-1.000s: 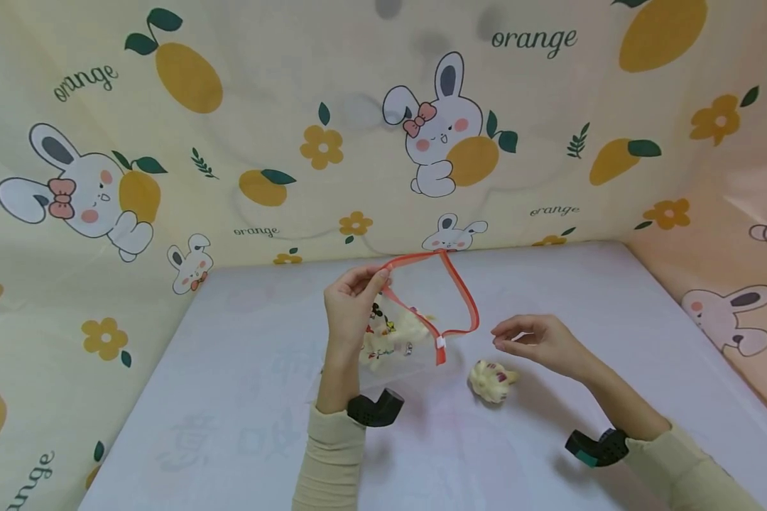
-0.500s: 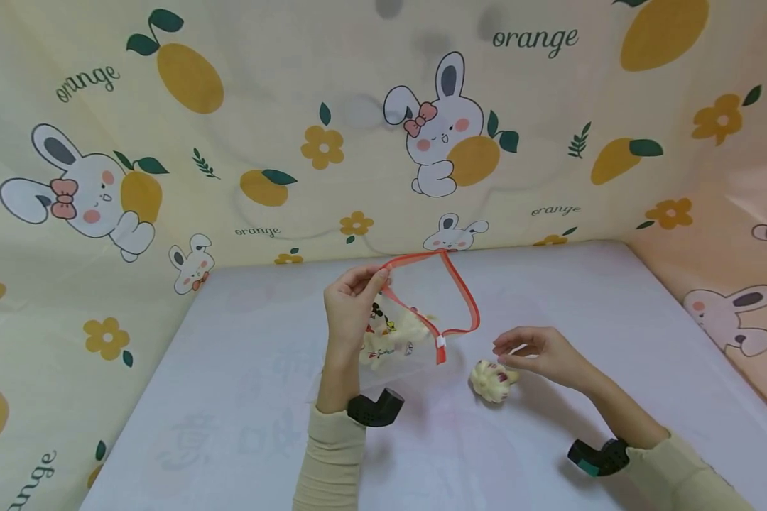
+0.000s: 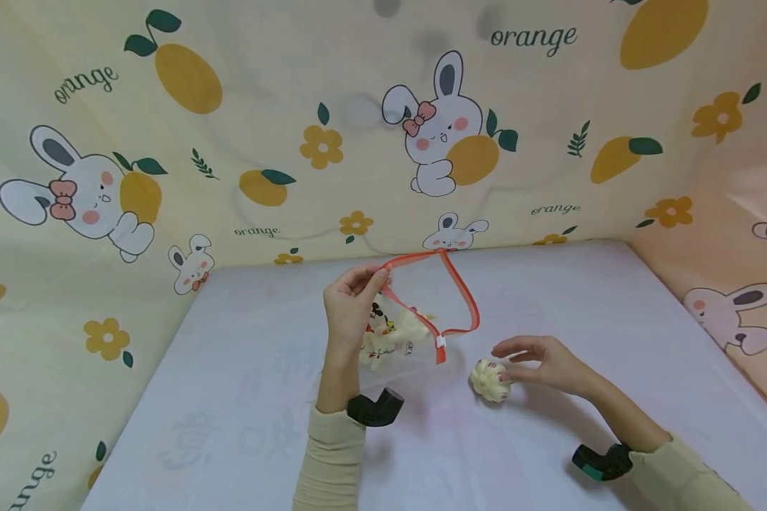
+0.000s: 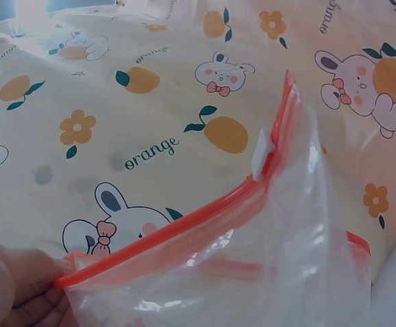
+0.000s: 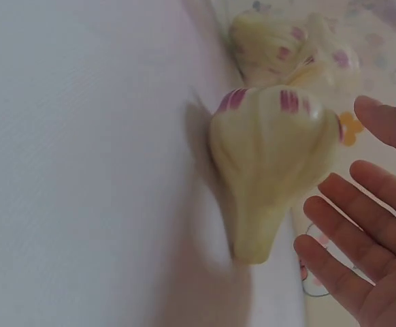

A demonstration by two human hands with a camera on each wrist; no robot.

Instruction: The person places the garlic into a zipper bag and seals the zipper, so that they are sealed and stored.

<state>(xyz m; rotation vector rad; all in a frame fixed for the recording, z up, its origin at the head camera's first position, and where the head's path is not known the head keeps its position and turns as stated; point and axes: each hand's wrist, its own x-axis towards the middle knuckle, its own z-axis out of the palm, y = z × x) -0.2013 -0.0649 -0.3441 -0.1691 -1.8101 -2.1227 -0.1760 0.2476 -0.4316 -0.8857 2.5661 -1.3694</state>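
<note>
A pale garlic bulb (image 3: 488,382) with purple streaks lay on the white bench (image 3: 230,355), between the two hands but much closer to the right hand (image 3: 546,363), just off its thumb and fingertips. The right hand's fingers were extended and spread, thumb apart; whether any fingertip touched the bulb could not be told. Right wrist view: bulb's tapered end towards the bottom of the view, fingers alongside. The left hand (image 3: 353,301) pinched the red rim (image 3: 461,285) of a clear printed bag (image 3: 393,341) between thumb and fingers, holding it raised, mouth gaping. A white slider (image 3: 440,342) sat on the rim. Bulb lay to the right of the bag, apart from it. Further pale, purple-marked pieces (image 5: 273,49) showed beyond the bulb, blurred.
</note>
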